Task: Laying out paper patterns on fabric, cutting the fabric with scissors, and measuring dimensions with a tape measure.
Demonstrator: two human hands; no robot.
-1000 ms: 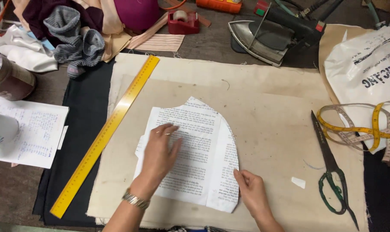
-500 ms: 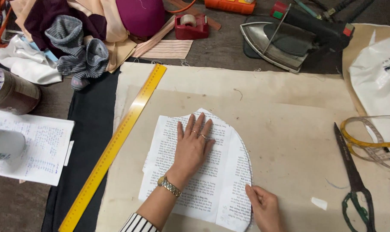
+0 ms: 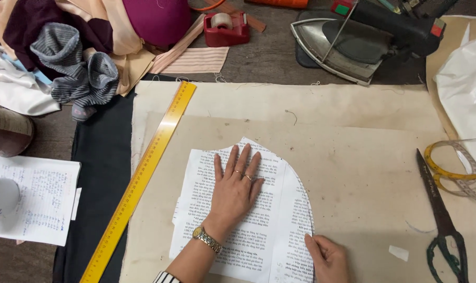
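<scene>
A white printed paper pattern piece (image 3: pixel 280 209) with a curved right edge lies on beige fabric (image 3: pixel 353 173). My left hand (image 3: pixel 237 188) lies flat on the paper, fingers spread, with rings on two fingers and a gold watch at the wrist. My right hand (image 3: pixel 328 258) rests at the paper's lower right edge, fingers curled; whether it pinches something small is hidden. A long yellow ruler (image 3: pixel 143 178) lies diagonally to the left of the paper.
Scissors (image 3: pixel 440 220) with green handles and a yellow measuring tape (image 3: pixel 458 173) lie at the right. An iron (image 3: pixel 348 42), a red tape dispenser (image 3: pixel 226 29) and piled cloths (image 3: pixel 80 47) sit at the back. Black fabric (image 3: pixel 101 173) and a written sheet (image 3: pixel 33 204) lie at the left.
My left hand slid up the paper and flattened with fingers spread. My right hand stayed at the lower right edge. The view shifted, so the paper sits lower in frame.
</scene>
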